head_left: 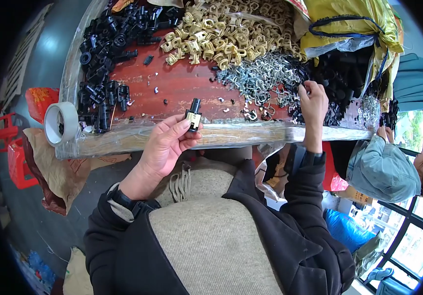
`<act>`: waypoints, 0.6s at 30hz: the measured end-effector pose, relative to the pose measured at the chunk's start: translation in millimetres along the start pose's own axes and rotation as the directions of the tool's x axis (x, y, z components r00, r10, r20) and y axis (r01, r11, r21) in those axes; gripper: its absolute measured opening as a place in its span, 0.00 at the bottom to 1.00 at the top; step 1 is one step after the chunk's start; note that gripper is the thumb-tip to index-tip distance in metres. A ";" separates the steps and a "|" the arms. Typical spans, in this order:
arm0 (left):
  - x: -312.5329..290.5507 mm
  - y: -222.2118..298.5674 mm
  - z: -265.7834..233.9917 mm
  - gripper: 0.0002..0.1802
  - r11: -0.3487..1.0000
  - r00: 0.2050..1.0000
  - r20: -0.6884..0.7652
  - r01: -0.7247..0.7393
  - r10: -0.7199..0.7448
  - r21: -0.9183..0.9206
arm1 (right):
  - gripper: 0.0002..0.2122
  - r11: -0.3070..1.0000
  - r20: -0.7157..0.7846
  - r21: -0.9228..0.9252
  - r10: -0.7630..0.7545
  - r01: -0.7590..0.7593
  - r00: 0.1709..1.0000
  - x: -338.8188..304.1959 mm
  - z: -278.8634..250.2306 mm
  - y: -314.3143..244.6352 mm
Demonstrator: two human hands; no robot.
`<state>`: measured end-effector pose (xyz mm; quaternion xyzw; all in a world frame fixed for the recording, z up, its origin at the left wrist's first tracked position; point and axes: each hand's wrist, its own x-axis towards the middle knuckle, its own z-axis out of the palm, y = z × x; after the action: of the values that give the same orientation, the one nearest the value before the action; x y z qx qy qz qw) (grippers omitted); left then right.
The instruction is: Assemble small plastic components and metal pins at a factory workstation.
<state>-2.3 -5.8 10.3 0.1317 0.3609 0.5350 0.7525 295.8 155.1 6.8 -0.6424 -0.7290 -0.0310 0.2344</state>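
Observation:
Between the thumb and fingers of my left hand (168, 140) is a black plastic connector (195, 114) with a cream-coloured clip piece on it, held upright near the table's front edge. My right hand (313, 101) reaches down to the right, its fingers closed at a heap of small black parts (330, 114). Whatever those fingers pinch is too small or hidden to make out. Beside them spreads a pile of shiny metal clips (265, 78). Farther back lies a big mound of cream plastic pieces (236, 29).
Black connectors (104, 59) are heaped at the table's left. A roll of tape (61, 124) stands on the front left corner. At the right is a yellow sack (351, 19) of black parts. Another person (386, 164) works on the far right. Red stools (19, 164) stand at the left.

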 end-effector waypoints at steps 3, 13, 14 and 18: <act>2.8 0.9 -0.2 0.13 1.000 1.000 -0.003 -0.005 0.005 -0.001 | 0.09 0.988 0.033 -0.142 0.061 -0.056 0.998 -1.4 15.1 24.5; 1.2 -0.7 0.8 0.13 1.000 1.000 -0.011 -0.006 0.006 0.021 | 0.08 0.985 -0.091 -0.166 0.032 -0.047 0.995 -9.8 20.8 28.9; 1.2 -0.9 1.2 0.13 1.000 1.000 -0.008 -0.007 0.008 0.023 | 0.08 0.986 -0.066 -0.162 0.036 -0.046 0.997 -8.3 21.9 31.1; 1.8 -1.3 3.6 0.13 1.000 1.000 -0.025 -0.005 0.005 0.030 | 0.08 0.989 -0.005 -0.142 0.038 -0.038 0.999 -6.2 22.1 39.0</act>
<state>1.4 -4.1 11.4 0.1371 0.3781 0.5330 0.7444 326.6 163.8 -25.3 -0.6713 -0.7122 -0.0790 0.1896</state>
